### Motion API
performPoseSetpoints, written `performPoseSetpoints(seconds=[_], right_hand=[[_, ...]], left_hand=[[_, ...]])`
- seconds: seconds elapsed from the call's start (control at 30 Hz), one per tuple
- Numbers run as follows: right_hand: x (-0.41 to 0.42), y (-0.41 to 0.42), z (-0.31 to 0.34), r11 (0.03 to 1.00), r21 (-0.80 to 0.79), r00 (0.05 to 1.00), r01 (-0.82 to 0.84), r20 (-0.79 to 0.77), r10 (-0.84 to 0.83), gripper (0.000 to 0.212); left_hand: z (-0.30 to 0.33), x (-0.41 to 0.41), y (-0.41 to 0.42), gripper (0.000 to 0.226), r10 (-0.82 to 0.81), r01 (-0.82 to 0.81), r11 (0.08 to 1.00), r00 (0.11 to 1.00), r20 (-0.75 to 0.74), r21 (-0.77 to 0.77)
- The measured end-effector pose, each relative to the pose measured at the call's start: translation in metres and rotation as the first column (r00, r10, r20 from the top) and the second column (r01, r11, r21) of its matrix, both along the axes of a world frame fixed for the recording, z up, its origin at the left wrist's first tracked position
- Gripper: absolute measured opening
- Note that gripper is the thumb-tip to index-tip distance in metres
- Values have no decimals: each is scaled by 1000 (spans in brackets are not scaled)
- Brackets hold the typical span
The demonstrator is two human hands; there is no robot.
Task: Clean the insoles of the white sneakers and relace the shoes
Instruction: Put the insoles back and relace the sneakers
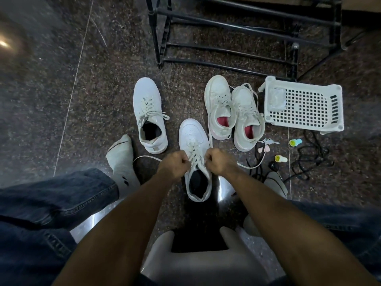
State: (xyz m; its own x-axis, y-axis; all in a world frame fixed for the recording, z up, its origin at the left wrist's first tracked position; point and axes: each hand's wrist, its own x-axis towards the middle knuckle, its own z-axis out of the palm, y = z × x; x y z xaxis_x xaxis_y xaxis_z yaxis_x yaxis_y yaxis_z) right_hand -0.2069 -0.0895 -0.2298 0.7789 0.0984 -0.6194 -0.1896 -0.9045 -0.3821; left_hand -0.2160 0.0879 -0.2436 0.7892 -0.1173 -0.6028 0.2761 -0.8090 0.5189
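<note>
Relacing in hand; left grip (175,162) curled, pinching the lace (194,156) at the upper eyelets; between the grips stands the white sneaker (193,141), toe pointing away, long axis running fore-and-aft; right grip (217,161) likewise pinched on lace; next move likely calls for even tension, then threading.

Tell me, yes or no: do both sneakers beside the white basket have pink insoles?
Yes, each sneaker of the pair left of the white basket shows pink inside its opening.

White sneaker (192,139) upright on floor, toe away, laces (194,156) partly threaded.
</note>
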Motion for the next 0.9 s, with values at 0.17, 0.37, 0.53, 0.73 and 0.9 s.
performPoseSetpoints(seconds=[0.17, 0.37, 0.53, 0.73, 0.9], right_hand=[[13, -16, 15, 997, 42, 998, -59, -16, 60, 21], [0, -14, 10, 995, 100, 998, -14, -66, 21, 20], [-4, 5, 4, 999, 10, 998, -32, 53, 32, 5], [0, -3, 6, 990, -68, 992, -121, 28, 123, 12], [10, -54, 27, 963, -196, 982, -185, -69, 174, 17]], left_hand=[[4, -2, 21, 24, 27, -22, 997, 998, 65, -71], [3, 0, 21, 33, -9, 7, 995, 1000, -20, -98], [5, -5, 6, 18, 108, -112, 981, 994, -36, -161], [11, -3, 10, 15, 158, -151, 970, 987, 21, -193], [15, 11, 36, 27, 159, -140, 963, 985, -68, 228]])
